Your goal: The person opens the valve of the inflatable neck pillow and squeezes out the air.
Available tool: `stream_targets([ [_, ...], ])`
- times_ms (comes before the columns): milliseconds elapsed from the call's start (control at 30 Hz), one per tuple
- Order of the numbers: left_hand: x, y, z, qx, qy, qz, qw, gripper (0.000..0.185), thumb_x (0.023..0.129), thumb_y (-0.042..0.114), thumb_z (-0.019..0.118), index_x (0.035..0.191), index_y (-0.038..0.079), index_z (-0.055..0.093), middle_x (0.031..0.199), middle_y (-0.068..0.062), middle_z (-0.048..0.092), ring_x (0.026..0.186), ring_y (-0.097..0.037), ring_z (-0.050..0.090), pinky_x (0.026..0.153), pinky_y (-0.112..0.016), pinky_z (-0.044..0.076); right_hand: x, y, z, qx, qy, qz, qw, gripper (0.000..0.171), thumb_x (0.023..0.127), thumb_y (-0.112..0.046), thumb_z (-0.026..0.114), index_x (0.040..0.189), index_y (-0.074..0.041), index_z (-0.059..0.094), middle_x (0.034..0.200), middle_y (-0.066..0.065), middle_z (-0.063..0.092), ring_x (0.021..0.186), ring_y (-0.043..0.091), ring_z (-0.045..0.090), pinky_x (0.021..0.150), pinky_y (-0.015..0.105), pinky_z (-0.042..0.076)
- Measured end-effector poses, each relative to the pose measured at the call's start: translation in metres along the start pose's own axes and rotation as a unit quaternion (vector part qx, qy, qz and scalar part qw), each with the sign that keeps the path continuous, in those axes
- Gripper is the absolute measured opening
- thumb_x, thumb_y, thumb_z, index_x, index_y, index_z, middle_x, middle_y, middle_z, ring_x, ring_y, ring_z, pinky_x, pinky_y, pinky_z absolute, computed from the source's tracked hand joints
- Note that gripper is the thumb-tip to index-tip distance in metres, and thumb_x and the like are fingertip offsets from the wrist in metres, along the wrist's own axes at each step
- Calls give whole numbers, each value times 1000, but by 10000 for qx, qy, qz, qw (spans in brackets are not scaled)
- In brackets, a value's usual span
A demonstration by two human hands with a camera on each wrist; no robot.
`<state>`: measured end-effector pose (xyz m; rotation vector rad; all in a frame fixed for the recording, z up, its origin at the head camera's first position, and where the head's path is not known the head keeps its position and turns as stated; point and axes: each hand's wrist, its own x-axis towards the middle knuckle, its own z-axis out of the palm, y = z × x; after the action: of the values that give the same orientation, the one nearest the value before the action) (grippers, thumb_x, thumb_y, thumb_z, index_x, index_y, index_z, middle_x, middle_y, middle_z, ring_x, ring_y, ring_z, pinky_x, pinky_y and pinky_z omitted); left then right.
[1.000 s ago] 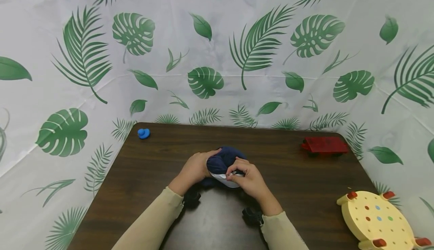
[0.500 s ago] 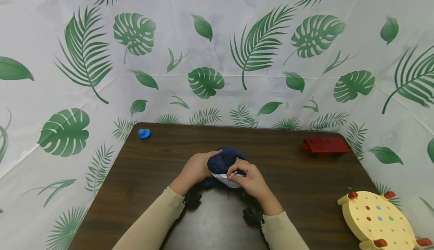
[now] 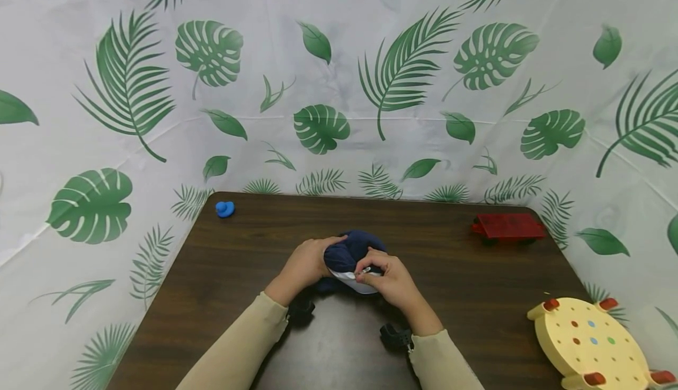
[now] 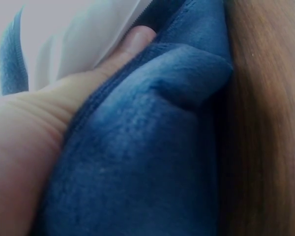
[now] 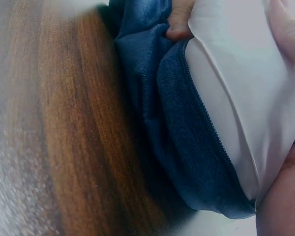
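Note:
A navy plush pillow (image 3: 339,257) is held just over the table's middle, its zipped cover open on a white inner (image 3: 365,288). My left hand (image 3: 304,266) grips its left side, thumb along the top. In the left wrist view, a fingertip (image 4: 140,39) lies between the white inner and the blue plush (image 4: 137,132). My right hand (image 3: 394,281) pinches a small shiny piece, seemingly the zipper pull (image 3: 366,270), at the seam. Zipper teeth (image 5: 206,120) run beside the bulging white cloth (image 5: 236,64) in the right wrist view. The far fingers are hidden behind the pillow.
A blue toy duck (image 3: 225,209) sits at the table's back left corner. Toward the back right stands a red toy vehicle (image 3: 508,226). A yellow round pegboard with red pegs (image 3: 593,343) lies at the right edge. Leaf-patterned cloth (image 3: 339,72) hangs behind the dark wooden table (image 3: 222,278).

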<state>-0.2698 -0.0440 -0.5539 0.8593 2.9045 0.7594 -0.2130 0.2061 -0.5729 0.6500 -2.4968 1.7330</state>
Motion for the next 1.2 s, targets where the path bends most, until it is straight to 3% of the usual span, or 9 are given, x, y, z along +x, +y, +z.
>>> stream_targets([
  [500,-1,-1,2,-39,39,93,9999,76,84,47,93,153,27,66,137,-3,78,116,-32,76,106,-50,58,-1,1,0,79,-70,33,9999,11,91,-16,88,93,-24,80,105,-4,79,155,41,50,129,68,28],
  [867,-1,0,2,30,147,247,9996,52,82,34,92,131,21,77,123,-2,82,110,-31,77,101,-49,59,-1,4,1,92,-59,-13,9999,10,92,-17,87,92,-25,80,100,-5,77,154,40,52,129,69,28],
  [933,-1,1,2,26,143,238,9996,50,82,33,92,127,19,78,121,-3,82,109,-30,77,99,-49,60,-1,3,1,79,-75,10,9999,10,92,-18,87,92,-25,80,100,-5,77,153,37,52,132,57,31],
  [1000,-1,1,2,0,152,235,9996,47,81,33,92,124,19,79,118,-3,82,107,-30,77,97,-48,60,-1,3,2,69,-80,4,9999,10,93,-18,87,93,-25,80,100,-6,77,153,36,53,133,53,31],
  [1100,-1,1,2,-32,177,251,9995,44,80,32,92,120,19,79,116,-1,82,105,-27,78,94,-47,61,-2,4,2,105,-56,25,9999,11,93,-17,87,93,-25,80,102,-6,77,154,37,51,133,54,30],
  [1200,0,2,1,-3,160,245,9996,43,79,32,92,119,20,78,115,0,82,104,-26,78,93,-46,61,-2,5,2,173,-44,45,9998,11,93,-16,86,94,-25,80,104,-6,77,155,40,49,130,70,27],
])
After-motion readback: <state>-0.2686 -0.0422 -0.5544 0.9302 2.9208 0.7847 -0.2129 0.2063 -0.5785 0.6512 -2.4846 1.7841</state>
